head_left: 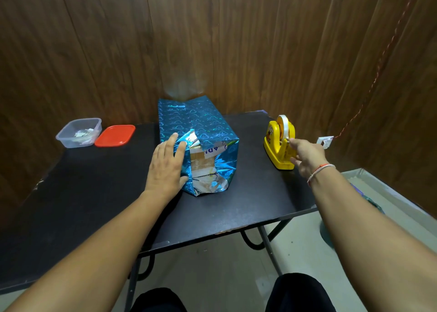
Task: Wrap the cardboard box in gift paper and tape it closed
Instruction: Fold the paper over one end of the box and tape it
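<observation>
Blue-wrapped box (201,132): left hand (165,167) flat, fingers spread; right hand (307,155) pinching tape dispenser (280,143).

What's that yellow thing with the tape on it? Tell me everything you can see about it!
The tape dispenser is bright yellow and looks like glossy plastic, with a picture sticker on its side that is too small to make out. A roll of clear tape stands upright in its top. It sits on the black table, to the right of the blue wrapped box and apart from it. The right hand touches its near end, fingertips at the tape's cutting edge.
</observation>
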